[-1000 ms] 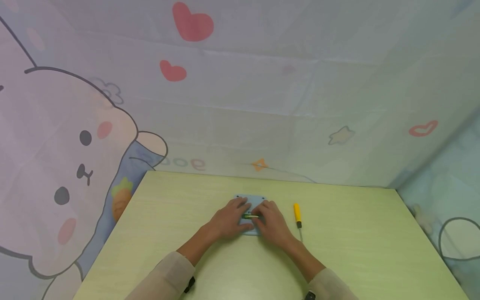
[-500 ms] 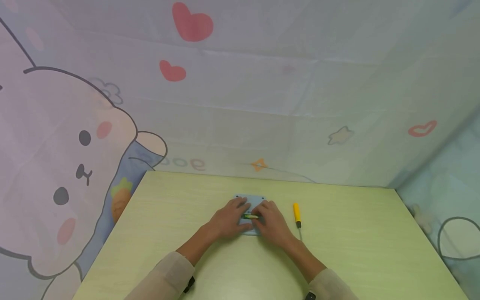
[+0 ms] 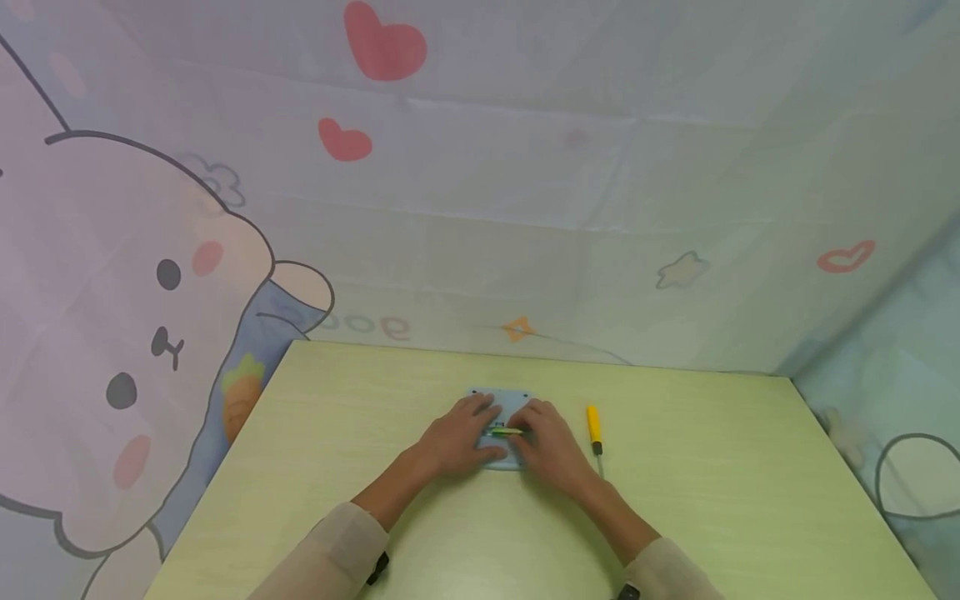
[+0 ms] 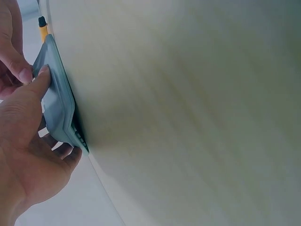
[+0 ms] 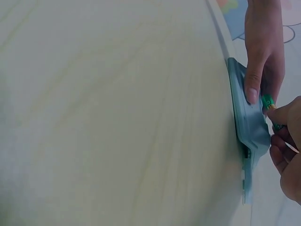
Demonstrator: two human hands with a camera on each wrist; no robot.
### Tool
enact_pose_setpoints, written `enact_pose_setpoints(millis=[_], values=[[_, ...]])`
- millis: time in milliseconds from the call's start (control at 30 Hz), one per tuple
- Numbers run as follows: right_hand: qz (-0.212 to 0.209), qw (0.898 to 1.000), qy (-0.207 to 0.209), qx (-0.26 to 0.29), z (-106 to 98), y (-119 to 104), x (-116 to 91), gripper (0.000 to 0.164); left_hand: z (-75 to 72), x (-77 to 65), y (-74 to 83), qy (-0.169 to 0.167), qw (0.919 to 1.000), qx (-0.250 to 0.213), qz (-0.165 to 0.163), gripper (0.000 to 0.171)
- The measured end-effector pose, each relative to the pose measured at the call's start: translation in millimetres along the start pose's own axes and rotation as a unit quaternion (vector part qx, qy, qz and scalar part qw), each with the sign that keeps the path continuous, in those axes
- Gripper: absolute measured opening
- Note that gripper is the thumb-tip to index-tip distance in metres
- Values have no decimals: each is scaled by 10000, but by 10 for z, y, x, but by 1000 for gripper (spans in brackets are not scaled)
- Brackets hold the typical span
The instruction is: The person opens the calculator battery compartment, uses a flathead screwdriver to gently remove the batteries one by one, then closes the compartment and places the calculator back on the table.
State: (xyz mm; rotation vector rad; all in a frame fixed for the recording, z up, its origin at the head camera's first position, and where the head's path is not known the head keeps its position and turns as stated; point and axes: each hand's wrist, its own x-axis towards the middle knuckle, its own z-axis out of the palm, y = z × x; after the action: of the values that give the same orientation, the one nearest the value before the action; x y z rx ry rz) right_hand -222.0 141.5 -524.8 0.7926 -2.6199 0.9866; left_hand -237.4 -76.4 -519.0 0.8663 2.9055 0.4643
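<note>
A light-blue flat device [image 3: 509, 403], resembling a calculator lying face down, rests on the table with dark spots at its far corners. My left hand [image 3: 454, 439] holds its left side, thumb on the near part and fingers spread toward the far edge; the left wrist view shows those fingers curled at the device's rim [image 4: 60, 101]. A slim green battery [image 3: 504, 432] lies across the middle of the device. From the right, my right hand [image 3: 552, 446] pinches the battery's right end between thumb and fingers. Part of the battery [image 5: 268, 102] shows between both hands in the right wrist view.
A screwdriver with a yellow handle [image 3: 594, 426] lies just right of my right hand, its shaft pointing toward me. The pale yellow-green table [image 3: 720, 483] ends at a printed cloth backdrop [image 3: 480, 208] behind it.
My right hand has shifted slightly to the right, and the battery's right end has moved with it. My left hand and the device stay in place.
</note>
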Motion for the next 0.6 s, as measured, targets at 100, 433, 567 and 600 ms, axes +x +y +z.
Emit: enact_pose_setpoints(millis=[100, 433, 567, 600], values=[[29, 10000, 33, 39, -40, 6, -19, 15, -18, -8, 15, -7, 10000, -12, 0, 74], [439, 9987, -164, 210, -107, 100, -70, 15, -33, -11, 22, -76, 10000, 5, -4, 75], [539, 9980, -161, 286, -131, 122, -90, 17, -9, -1, 9, -75, 10000, 13, -16, 75], [561, 9978, -166, 297, -139, 123, -93, 17, -6, 1, 7, -80, 10000, 26, -20, 76]])
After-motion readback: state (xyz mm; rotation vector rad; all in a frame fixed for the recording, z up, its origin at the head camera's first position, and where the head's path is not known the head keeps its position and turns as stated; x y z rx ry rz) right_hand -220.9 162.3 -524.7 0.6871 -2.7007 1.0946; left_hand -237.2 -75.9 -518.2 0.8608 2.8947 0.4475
